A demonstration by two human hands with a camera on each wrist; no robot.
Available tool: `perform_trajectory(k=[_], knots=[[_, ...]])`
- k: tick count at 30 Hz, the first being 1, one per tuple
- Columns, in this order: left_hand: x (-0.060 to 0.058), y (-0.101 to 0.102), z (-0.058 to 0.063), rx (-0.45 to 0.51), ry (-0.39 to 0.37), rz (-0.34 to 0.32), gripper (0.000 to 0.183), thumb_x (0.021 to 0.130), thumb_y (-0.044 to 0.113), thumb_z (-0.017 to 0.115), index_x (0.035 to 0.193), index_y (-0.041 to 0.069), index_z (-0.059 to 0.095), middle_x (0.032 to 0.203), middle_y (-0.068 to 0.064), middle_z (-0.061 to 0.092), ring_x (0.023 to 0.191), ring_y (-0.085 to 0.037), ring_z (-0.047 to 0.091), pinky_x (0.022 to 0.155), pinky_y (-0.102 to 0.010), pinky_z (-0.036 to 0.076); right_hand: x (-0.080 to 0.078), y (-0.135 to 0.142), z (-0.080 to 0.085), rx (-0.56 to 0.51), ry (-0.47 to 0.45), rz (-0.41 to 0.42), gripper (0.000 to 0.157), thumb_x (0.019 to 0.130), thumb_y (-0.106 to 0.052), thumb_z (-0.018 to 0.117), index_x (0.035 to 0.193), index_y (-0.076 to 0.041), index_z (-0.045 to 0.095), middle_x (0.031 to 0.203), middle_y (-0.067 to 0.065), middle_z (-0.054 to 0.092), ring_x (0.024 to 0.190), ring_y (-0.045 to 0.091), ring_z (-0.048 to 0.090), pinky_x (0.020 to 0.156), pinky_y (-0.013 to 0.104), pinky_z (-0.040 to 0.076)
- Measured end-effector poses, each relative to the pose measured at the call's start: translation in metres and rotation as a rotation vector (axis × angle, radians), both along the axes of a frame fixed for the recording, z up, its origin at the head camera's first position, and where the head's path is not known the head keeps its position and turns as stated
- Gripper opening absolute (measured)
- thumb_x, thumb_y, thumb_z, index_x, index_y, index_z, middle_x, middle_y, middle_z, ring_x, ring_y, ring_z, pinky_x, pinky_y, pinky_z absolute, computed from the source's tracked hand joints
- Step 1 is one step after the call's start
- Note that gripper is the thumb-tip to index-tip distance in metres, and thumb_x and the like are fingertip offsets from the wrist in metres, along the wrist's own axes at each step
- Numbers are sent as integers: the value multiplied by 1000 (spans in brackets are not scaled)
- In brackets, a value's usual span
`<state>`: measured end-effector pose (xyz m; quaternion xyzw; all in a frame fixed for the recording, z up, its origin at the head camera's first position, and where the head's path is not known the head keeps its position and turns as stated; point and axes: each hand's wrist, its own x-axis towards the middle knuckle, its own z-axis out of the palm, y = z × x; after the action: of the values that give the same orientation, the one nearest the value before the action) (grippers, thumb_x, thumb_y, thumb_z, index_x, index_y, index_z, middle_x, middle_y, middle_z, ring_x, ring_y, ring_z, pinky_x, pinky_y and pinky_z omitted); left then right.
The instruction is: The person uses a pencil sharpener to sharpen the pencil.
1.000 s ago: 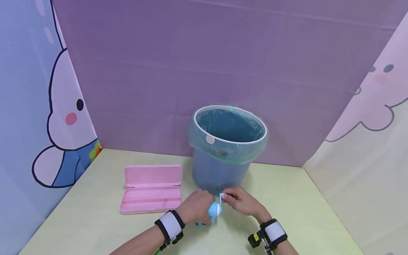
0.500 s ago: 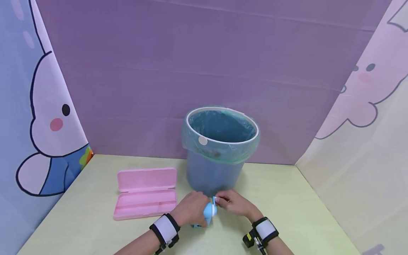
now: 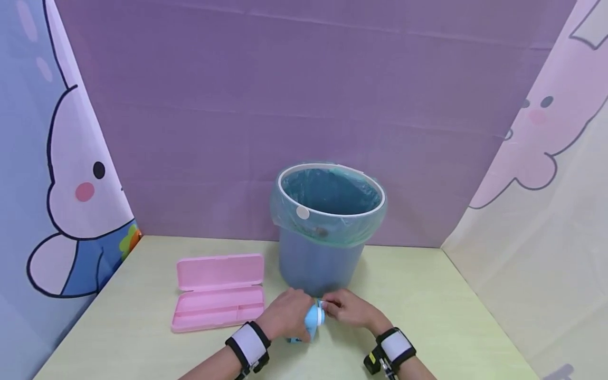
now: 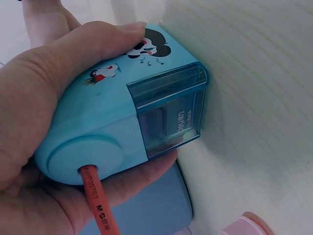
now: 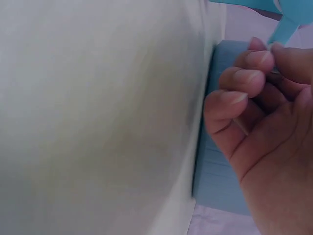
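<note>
My left hand (image 3: 287, 315) grips a light blue crank pencil sharpener (image 4: 122, 110), thumb over its printed top and fingers beneath. In the left wrist view an orange-red pencil (image 4: 99, 200) sticks out of the sharpener's round hole, and a clear shavings drawer (image 4: 171, 115) shows at its lower end. At the opposite end, my right hand (image 3: 351, 309) pinches the end of the blue crank (image 5: 285, 30) between thumb and index finger; its other fingers are curled. The crank's knob is mostly hidden by the fingertips.
Just beyond the hands stands a blue bin (image 3: 315, 264) lined with a green bag. An opened pink pencil case (image 3: 220, 303) lies on the pale table (image 3: 427, 316) to the left. A purple backdrop (image 3: 237, 132) closes off the back.
The crank stood upright a second ago and now looks shorter and lower, with the right fingers still on it. The head view has shifted slightly; the left hand keeps its hold.
</note>
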<state>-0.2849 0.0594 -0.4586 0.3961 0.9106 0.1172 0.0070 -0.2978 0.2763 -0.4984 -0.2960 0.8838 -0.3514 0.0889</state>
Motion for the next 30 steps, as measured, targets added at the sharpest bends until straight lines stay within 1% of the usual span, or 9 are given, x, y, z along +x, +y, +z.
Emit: perform_trajectory(k=[3,7,10,14,17,22,27,30], knots=[[0,1,1,3,9,-6,38,58,33,89,77,18,60,66,11,51,61,-7,46,59,-24,41,2,0,-2,28,10,17,31,103,-21,47,76,-11,59,59,-11,40,52,1,35,52,18,32],[0,1,0,11,6,-5,37,58,32,89,76,18,60,65,11,50,60,-7,46,57,-24,41,5,-2,-1,44,32,29,27,101,-17,49,79,-9,62,60,-12,42,53,1,37,53,18,32],[0,1,0,15,-4,-7,37,58,32,89,76,18,60,66,11,50,60,-7,46,57,-24,40,7,-3,0,59,38,47,26,99,-12,49,75,-10,58,61,-13,41,53,0,36,54,17,31],[0,1,-1,24,-1,-8,38,57,32,89,76,18,60,66,11,50,61,-7,46,57,-24,41,8,-4,-1,73,31,65,28,97,-8,49,70,-14,52,60,-13,40,53,0,35,54,17,30],[0,1,-1,32,-1,-4,39,56,32,90,75,18,59,66,11,50,60,-7,46,57,-24,41,10,-4,-3,75,14,62,27,97,-9,50,71,-13,55,61,-13,42,53,0,35,54,17,31],[1,2,-1,33,-31,5,38,56,30,90,72,18,58,65,10,50,59,-8,46,56,-25,40,19,-5,-2,97,-5,69,25,97,-13,54,75,-10,63,62,-15,46,54,-1,38,55,16,32],[0,2,0,31,-54,21,38,56,29,90,73,18,58,66,9,50,61,-9,46,57,-25,40,26,-6,-1,115,3,72,25,97,-15,54,74,-12,62,61,-15,44,53,-1,37,54,16,32],[0,1,0,34,-59,29,39,55,29,91,73,18,58,66,9,50,61,-9,46,57,-25,40,27,-6,0,125,6,94,26,98,-16,54,74,-12,63,62,-15,43,54,-2,37,54,16,33]])
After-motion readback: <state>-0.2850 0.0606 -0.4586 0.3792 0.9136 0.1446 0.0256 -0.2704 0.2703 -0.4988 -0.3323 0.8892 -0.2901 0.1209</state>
